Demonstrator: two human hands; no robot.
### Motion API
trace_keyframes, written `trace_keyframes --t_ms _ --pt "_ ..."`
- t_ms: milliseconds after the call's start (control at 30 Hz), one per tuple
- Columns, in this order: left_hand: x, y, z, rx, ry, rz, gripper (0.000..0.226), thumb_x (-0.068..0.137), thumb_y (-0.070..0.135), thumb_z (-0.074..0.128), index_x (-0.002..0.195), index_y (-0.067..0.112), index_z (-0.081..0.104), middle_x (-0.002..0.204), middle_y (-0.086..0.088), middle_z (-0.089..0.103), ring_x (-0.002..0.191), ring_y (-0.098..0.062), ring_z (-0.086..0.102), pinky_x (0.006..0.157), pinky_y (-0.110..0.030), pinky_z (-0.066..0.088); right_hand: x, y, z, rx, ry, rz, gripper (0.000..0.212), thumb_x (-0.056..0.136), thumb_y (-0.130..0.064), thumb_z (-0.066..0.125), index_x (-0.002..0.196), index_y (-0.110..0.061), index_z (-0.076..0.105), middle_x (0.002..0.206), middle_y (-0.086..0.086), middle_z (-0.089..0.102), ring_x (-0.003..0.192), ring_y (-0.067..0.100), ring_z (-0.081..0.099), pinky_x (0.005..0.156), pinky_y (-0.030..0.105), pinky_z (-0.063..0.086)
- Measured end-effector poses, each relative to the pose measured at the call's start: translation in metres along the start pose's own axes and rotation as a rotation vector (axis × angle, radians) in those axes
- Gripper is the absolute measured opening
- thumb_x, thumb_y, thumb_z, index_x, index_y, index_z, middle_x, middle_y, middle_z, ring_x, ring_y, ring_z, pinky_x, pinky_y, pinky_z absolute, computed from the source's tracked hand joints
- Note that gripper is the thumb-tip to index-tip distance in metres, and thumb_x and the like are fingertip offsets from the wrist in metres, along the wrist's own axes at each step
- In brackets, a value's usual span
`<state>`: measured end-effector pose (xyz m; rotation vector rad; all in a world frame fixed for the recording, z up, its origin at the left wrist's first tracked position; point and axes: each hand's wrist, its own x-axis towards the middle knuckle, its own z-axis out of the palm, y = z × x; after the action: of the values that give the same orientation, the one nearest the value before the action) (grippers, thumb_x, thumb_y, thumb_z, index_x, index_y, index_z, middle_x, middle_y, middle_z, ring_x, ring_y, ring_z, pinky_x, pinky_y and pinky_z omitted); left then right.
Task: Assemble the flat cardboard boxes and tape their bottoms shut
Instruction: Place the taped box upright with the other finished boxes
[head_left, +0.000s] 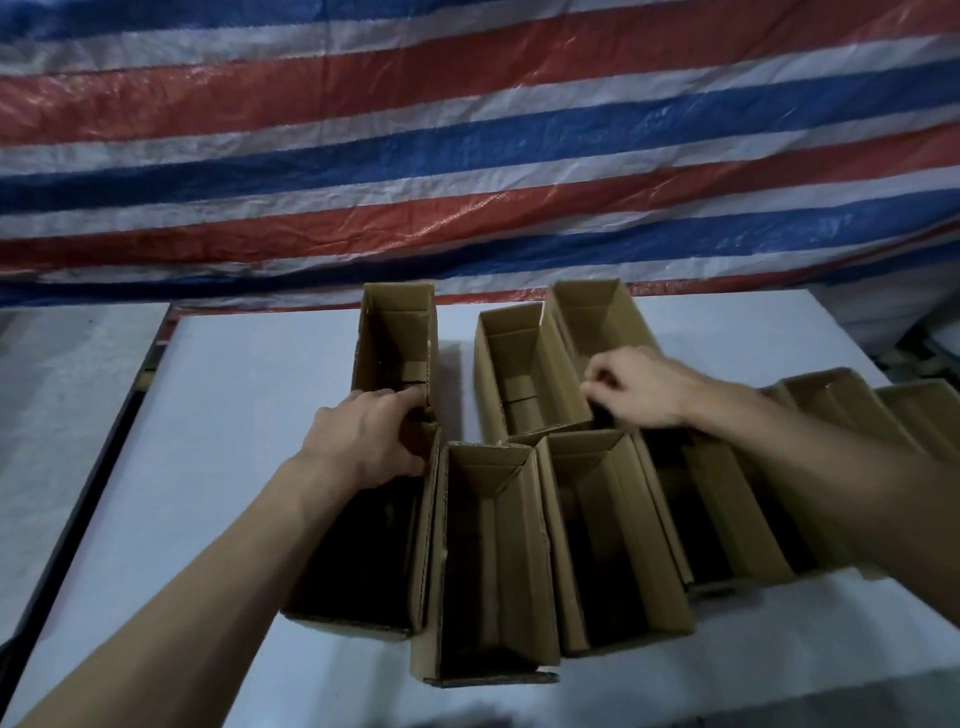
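Here, upright cardboard boxes (519, 545), seemingly just flaps (521, 388) inside.

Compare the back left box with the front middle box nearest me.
The back left box stands alone, with bare table on both sides; the front middle box sits closely flanked by neighbours. The back left box's floor flaps show clearly; the front middle box's inside is dark. Both are brown cardboard, erected, tops open.
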<state>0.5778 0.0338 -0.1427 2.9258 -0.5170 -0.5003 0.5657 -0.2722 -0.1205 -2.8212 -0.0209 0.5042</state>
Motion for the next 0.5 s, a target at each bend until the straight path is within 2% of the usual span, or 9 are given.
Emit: trace_keyframes --t_ms 67,100,167,233,300,333,400,467,500 --pt "-0.003 0.009 0.003 0.024 0.059 -0.015 0.048 0.085 0.058 0.067 0.126 0.039 0.051 0.12 0.009 0.063 0.116 -0.022 0.058 0.082 -0.039 0.046 0.001 -0.009 0.011 0.088 -0.061 -0.053 0.027 0.097 -0.04 0.06 0.119 -0.025 0.055 0.122 0.002 0.068 0.099 0.012 0.065 0.09 0.035 0.054" --pt "-0.005 0.013 0.004 0.004 0.078 -0.035 0.04 0.088 0.059 0.063 0.121 0.038 0.054 0.117 0.009 0.064 0.114 -0.022 0.059 0.083 -0.039 0.046 0.001 -0.012 0.015 0.151 -0.078 -0.084 0.042 0.094 -0.04 0.065 0.128 -0.026 0.045 0.134 0.004 0.062 0.106 0.012 0.062 0.094 0.034 0.051" --pt "-0.009 0.017 0.006 -0.037 0.089 -0.084 0.033 0.094 0.053 0.058 0.119 0.032 0.053 0.116 0.007 0.066 0.115 -0.022 0.059 0.096 -0.047 0.044 0.001 -0.017 0.016 0.253 -0.162 -0.182 0.086 0.086 -0.034 0.075 0.15 -0.036 0.017 0.157 0.007 0.039 0.122 0.015 0.054 0.104 0.039 0.046" --pt "-0.011 0.019 0.008 -0.023 0.102 -0.102 0.031 0.099 0.042 0.053 0.124 0.026 0.046 0.112 0.003 0.068 0.117 -0.026 0.059 0.111 -0.062 0.03 0.0 -0.019 0.014 0.269 -0.311 -0.26 0.115 0.081 -0.021 0.08 0.152 -0.054 -0.004 0.167 0.0 0.01 0.127 0.009 0.051 0.099 0.032 0.05" --pt "-0.014 0.02 0.009 -0.007 0.11 -0.092 0.041 0.1 0.034 0.049 0.137 0.023 0.034 0.108 0.0 0.069 0.117 -0.028 0.06 0.115 -0.067 0.02 0.0 -0.023 0.011 0.257 -0.464 -0.298 0.116 0.078 -0.011 0.079 0.15 -0.061 0.004 0.167 -0.007 0.005 0.096 -0.009 0.063 0.076 0.016 0.052" --pt "-0.016 0.021 0.008 0.002 0.096 -0.073 0.053 0.1 0.032 0.047 0.147 0.026 0.023 0.111 -0.001 0.069 0.12 -0.029 0.059 0.117 -0.067 0.016 0.001 -0.027 0.009 0.238 -0.523 -0.31 0.113 0.077 -0.009 0.079 0.15 -0.061 0.01 0.167 -0.008 0.008 0.084 -0.01 0.064 0.073 0.014 0.05" --pt "-0.021 0.021 0.004 0.022 0.032 -0.029 0.068 0.099 0.038 0.038 0.156 0.04 0.001 0.128 0.0 0.064 0.132 -0.028 0.05 0.118 -0.067 0.006 0.001 -0.033 0.005 0.224 -0.6 -0.289 0.11 0.076 -0.01 0.078 0.151 -0.059 0.014 0.166 -0.005 0.017 0.089 -0.005 0.062 0.083 0.022 0.05" --pt "-0.023 0.02 -0.001 0.001 -0.037 -0.02 0.066 0.091 0.057 0.021 0.153 0.055 -0.002 0.143 0.001 0.054 0.14 -0.027 0.041 0.117 -0.068 0.009 -0.001 -0.033 0.001 0.248 -0.649 -0.231 0.113 0.075 -0.007 0.077 0.148 -0.064 0.011 0.161 0.0 0.03 0.106 0.011 0.065 0.088 0.039 0.057" --pt "-0.024 0.021 -0.003 -0.008 -0.089 -0.032 0.068 0.086 0.068 0.016 0.151 0.059 0.0 0.147 0.001 0.05 0.141 -0.028 0.039 0.116 -0.069 0.014 -0.002 -0.031 0.001 0.216 -0.661 -0.21 0.119 0.074 -0.004 0.078 0.145 -0.068 0.008 0.159 -0.003 0.03 0.107 0.014 0.066 0.081 0.039 0.06"
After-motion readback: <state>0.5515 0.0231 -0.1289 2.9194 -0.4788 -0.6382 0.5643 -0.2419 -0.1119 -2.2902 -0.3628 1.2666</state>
